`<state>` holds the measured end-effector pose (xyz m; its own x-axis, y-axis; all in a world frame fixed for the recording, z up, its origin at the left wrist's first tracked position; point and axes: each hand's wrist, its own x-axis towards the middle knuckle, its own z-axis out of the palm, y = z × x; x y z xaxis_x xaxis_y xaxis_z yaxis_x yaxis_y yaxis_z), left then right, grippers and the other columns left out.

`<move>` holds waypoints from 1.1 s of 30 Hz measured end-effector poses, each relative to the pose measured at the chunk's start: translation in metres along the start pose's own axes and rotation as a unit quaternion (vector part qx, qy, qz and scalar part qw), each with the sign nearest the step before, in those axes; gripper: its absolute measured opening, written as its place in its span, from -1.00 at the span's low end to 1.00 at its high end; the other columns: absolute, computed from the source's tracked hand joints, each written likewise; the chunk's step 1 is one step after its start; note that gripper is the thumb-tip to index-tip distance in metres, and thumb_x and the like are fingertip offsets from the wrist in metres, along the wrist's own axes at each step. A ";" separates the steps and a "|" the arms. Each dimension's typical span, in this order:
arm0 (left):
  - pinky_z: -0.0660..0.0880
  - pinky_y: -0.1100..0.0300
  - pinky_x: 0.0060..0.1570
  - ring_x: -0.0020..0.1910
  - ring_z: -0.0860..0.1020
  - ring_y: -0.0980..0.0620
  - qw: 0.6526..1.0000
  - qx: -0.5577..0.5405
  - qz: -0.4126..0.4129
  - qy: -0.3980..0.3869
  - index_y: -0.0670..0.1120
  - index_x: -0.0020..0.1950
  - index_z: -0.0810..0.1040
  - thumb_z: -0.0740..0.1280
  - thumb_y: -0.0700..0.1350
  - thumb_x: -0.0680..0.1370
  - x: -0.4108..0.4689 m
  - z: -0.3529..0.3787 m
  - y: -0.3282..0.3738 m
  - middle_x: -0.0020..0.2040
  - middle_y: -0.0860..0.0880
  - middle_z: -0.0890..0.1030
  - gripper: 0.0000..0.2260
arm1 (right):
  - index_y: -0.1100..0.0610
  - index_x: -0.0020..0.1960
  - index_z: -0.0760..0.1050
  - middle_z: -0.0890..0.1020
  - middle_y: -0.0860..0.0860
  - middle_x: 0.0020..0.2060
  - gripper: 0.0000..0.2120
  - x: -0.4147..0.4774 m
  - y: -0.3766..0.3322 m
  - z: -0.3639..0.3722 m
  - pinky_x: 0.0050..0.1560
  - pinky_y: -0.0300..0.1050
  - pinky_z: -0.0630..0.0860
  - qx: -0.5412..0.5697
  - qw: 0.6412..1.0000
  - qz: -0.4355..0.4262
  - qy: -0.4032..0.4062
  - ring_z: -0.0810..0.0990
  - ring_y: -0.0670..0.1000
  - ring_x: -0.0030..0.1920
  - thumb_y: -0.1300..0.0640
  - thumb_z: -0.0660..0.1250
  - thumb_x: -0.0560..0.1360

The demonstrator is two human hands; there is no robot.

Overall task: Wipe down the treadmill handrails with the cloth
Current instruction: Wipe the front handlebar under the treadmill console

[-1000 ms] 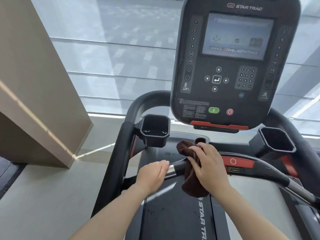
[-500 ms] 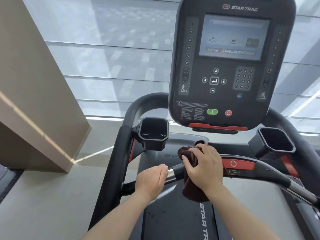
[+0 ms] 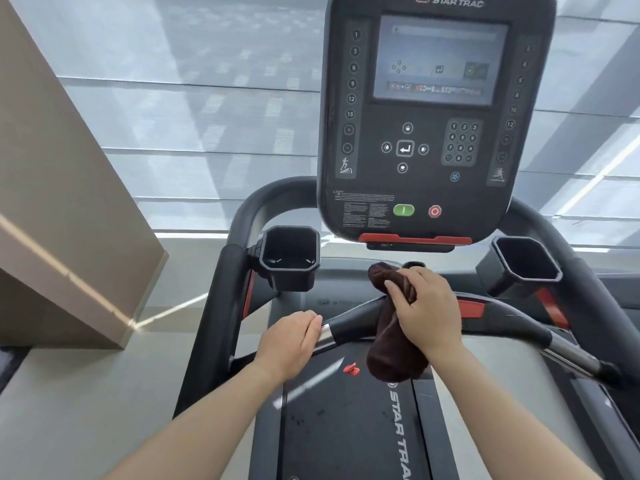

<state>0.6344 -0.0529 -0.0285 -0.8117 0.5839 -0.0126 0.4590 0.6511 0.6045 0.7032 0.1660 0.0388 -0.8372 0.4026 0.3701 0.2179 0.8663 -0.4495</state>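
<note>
A dark brown cloth (image 3: pixel 391 355) is draped over the middle of the treadmill's black front handrail (image 3: pixel 353 322), hanging below it. My right hand (image 3: pixel 427 310) grips the cloth around the bar, just left of the bar's red section (image 3: pixel 472 308). My left hand (image 3: pixel 294 341) is closed around the silver sensor part of the same bar at its left end. The left side handrail (image 3: pixel 214 320) and the right side handrail (image 3: pixel 595 299) run down either side.
The console (image 3: pixel 433 133) with screen and buttons hangs right above the bar. Black cup holders sit at left (image 3: pixel 289 258) and right (image 3: pixel 526 263). A small red clip (image 3: pixel 351 368) lies on the belt (image 3: pixel 346 427). A beige column (image 3: pixel 62 202) stands at left.
My right hand and the cloth have slid slightly to the right along the front bar, towards the red section. My left hand has kept its hold. The view has tilted down a little.
</note>
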 end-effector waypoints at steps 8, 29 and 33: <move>0.44 -0.01 -0.05 -0.06 0.49 -0.02 0.999 -0.040 0.024 0.023 0.01 -0.09 0.46 -0.01 0.09 0.58 0.043 0.006 0.078 -0.09 0.02 0.56 -0.70 | 0.11 0.03 0.57 0.62 0.07 0.00 -0.77 0.017 0.044 -0.018 0.12 -0.03 0.35 -0.005 0.998 0.050 -0.026 0.51 0.17 0.04 -0.01 0.33 0.47; 0.37 0.12 -0.29 -0.19 0.51 0.01 0.997 0.075 0.001 0.032 0.00 -0.21 0.46 0.02 0.09 0.56 0.070 0.026 0.115 -0.23 0.08 0.56 -0.69 | 0.02 0.08 0.54 0.54 0.01 0.09 -0.72 0.013 0.091 -0.042 0.08 -0.03 0.38 0.021 0.997 0.062 -0.041 0.47 0.13 0.07 -0.11 0.28 0.48; 0.41 0.08 -0.26 -0.22 0.49 0.01 0.998 0.060 -0.003 0.022 0.01 -0.21 0.45 0.01 0.07 0.57 0.084 0.033 0.137 -0.23 0.06 0.56 -0.69 | -0.03 0.20 0.48 0.44 0.05 0.26 -0.65 0.012 0.091 -0.045 0.21 0.06 0.36 0.001 0.998 0.046 -0.043 0.35 0.12 0.26 -0.15 0.23 0.49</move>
<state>0.6411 0.1011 0.0267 -0.8278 0.5607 0.0206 0.4925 0.7086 0.5053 0.7353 0.2635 0.0390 -0.8539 0.4533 0.2557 0.2947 0.8261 -0.4803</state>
